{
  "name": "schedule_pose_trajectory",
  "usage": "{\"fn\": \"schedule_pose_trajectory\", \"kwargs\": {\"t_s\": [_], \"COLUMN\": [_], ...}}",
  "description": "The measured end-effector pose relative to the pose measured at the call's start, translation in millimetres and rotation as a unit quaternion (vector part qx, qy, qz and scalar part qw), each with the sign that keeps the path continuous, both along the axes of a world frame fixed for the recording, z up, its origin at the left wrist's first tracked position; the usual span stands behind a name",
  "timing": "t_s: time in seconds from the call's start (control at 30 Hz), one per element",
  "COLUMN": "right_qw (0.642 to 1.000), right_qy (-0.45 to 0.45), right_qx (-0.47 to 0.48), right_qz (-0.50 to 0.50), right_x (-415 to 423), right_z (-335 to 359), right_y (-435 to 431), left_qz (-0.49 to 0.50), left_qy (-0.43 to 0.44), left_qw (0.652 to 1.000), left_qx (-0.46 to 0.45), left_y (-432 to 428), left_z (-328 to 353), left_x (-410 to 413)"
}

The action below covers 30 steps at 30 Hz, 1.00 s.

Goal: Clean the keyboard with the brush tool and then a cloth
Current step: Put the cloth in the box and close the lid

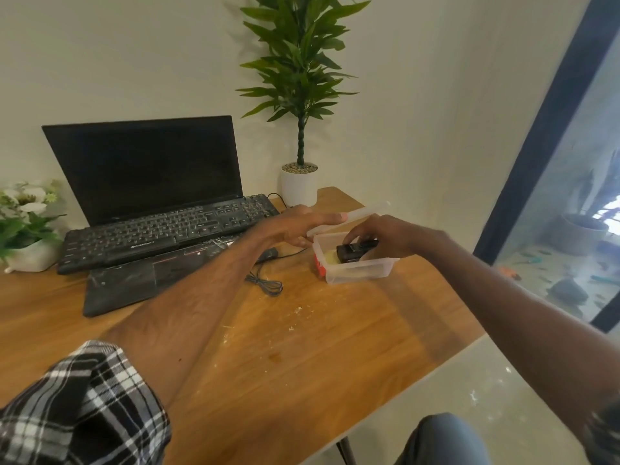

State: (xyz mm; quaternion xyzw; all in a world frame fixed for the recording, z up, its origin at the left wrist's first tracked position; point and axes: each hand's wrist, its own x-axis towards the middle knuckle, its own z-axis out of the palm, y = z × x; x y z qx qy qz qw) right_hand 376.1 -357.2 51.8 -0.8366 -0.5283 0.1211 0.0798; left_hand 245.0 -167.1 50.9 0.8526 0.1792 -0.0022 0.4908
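A black keyboard [167, 229] lies across the base of an open black laptop [147, 166] on the wooden table [302, 347]. To the right stands a clear plastic box [355, 270] with its lid [355, 218] lifted. My right hand [385, 234] reaches into the box and grips a black brush tool [354, 251]. A pale yellow cloth [330, 256] lies in the box beside the tool. My left hand [295, 226] holds the lid up from below; how its fingers lie on the lid is partly hidden.
A mouse [268, 253] and its coiled cable [265, 283] lie between laptop and box. A tall potted plant [298, 186] stands behind the box, and a white flower pot [27, 223] at the left edge. Crumbs [298, 310] speckle the table. A glass wall is at the right.
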Motion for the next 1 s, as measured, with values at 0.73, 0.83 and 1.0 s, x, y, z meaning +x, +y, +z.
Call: {"fn": "schedule_pose_trajectory", "kwargs": {"t_s": [0.73,0.83,1.0], "right_qw": [0.9,0.9,0.909], "right_qy": [0.187,0.183,0.167], "right_qx": [0.284,0.277,0.257], "right_qz": [-0.274,-0.281,-0.281], "right_x": [11.2,10.5,8.5], "right_z": [-33.5,-33.6,-27.6], "right_y": [-52.2,-45.7,-41.6], "left_qz": [-0.075,-0.075,-0.07], "left_qy": [-0.01,0.001,-0.019], "left_qw": [0.953,0.957,0.961], "left_qx": [0.292,0.282,0.265], "left_y": [-20.9,-18.8,-21.0], "left_z": [-19.5,-16.9,-12.7], "left_x": [-13.5,-11.8,-14.2]}}
